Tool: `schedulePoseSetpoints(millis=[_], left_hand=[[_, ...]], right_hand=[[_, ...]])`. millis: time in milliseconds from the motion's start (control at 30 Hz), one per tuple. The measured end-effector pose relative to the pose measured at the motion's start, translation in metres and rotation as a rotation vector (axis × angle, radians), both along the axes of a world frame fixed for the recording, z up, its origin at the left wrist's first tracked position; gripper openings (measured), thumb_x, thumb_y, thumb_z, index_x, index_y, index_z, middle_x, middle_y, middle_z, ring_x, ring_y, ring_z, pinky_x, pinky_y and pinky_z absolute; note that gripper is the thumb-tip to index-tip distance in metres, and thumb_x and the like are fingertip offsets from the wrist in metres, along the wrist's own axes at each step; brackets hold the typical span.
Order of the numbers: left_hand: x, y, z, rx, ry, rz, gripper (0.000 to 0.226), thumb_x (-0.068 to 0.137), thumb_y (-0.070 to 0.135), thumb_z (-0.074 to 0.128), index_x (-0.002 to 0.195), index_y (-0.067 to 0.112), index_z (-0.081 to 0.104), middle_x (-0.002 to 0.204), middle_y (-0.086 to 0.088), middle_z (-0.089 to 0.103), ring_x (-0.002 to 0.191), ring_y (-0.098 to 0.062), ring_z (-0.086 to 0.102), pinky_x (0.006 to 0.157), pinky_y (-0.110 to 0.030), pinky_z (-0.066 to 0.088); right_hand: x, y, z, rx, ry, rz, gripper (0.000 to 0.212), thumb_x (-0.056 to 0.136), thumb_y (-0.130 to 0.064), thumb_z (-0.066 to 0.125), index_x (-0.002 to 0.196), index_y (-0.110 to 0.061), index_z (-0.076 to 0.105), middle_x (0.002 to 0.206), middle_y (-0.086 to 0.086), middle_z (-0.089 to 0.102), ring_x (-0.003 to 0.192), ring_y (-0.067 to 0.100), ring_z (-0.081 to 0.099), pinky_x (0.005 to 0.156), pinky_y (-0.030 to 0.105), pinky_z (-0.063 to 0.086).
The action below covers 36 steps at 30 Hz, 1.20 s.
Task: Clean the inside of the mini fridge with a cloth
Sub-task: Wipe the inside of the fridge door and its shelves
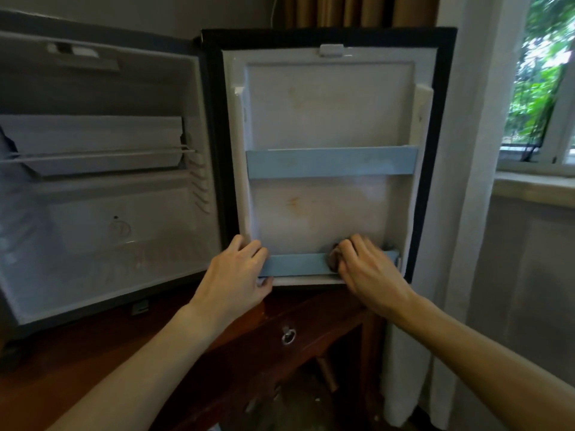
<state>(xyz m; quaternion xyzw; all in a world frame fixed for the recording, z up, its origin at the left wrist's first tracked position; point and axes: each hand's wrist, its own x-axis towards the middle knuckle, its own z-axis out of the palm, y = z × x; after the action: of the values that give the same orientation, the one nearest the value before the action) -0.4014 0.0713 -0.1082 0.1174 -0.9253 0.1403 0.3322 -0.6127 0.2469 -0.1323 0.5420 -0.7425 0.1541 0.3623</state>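
I judge this a hotel-type bedroom: small grey mini fridge (pixel 102 188) on dark wooden desk (pixel 280 353), white sheer curtain (pixel 460 213), window (pixel 541 88).

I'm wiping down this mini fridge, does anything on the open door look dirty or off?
Yes. The door liner carries faint orange-brown stains between the two blue rails, clearest left of centre. The upper panel looks slightly yellowed too. The right hand holds a dark cloth at the lower rail, below those marks.
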Motion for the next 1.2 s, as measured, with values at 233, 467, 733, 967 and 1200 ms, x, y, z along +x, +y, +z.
schedulePoseSetpoints(millis=[233,467,733,967,1200], left_hand=[[0.0,-0.002,0.0,-0.013,-0.018,0.002,0.035,0.068,0.032,0.085,0.089,0.02,0.061,0.085,0.009,0.052,0.085,-0.014,0.043,0.053,-0.019,0.036],[-0.003,0.003,0.003,-0.055,-0.022,0.026,0.034,0.071,0.037,0.084,0.089,0.017,0.063,0.086,0.006,0.055,0.084,-0.018,0.048,0.051,-0.021,0.031],[-0.004,-0.001,-0.003,-0.03,0.002,0.026,0.033,0.08,0.036,0.079,0.103,0.016,0.066,0.095,0.005,0.059,0.092,-0.016,0.051,0.058,-0.025,0.046],[-0.006,-0.001,-0.005,0.01,0.027,0.016,0.038,0.077,0.037,0.083,0.104,0.016,0.066,0.097,0.006,0.058,0.092,-0.017,0.05,0.059,-0.029,0.053],[-0.003,0.0,-0.001,-0.031,0.027,0.018,0.04,0.066,0.032,0.089,0.094,0.015,0.066,0.088,0.005,0.059,0.084,-0.019,0.053,0.053,-0.026,0.045]], right_hand=[[0.075,-0.089,0.001,-0.004,-0.03,0.152,0.025,0.092,-0.028,0.038,0.101,-0.01,0.053,0.097,0.01,0.056,0.083,0.026,0.054,0.07,0.038,0.05],[0.034,-0.052,-0.001,0.059,0.02,0.134,0.021,0.09,-0.022,0.043,0.102,-0.007,0.052,0.097,0.013,0.052,0.085,0.031,0.05,0.069,0.043,0.049],[-0.013,0.015,0.003,-0.008,0.02,0.0,0.016,0.094,-0.02,0.044,0.101,-0.009,0.052,0.098,0.01,0.054,0.083,0.024,0.052,0.073,0.037,0.049],[0.03,-0.042,0.0,-0.033,-0.041,0.076,0.02,0.092,-0.027,0.039,0.095,-0.01,0.05,0.093,0.011,0.055,0.079,0.029,0.053,0.064,0.041,0.046],[0.074,-0.089,-0.002,-0.002,0.019,0.133,0.02,0.091,-0.024,0.046,0.102,-0.009,0.053,0.097,0.012,0.056,0.084,0.028,0.053,0.068,0.037,0.047]])
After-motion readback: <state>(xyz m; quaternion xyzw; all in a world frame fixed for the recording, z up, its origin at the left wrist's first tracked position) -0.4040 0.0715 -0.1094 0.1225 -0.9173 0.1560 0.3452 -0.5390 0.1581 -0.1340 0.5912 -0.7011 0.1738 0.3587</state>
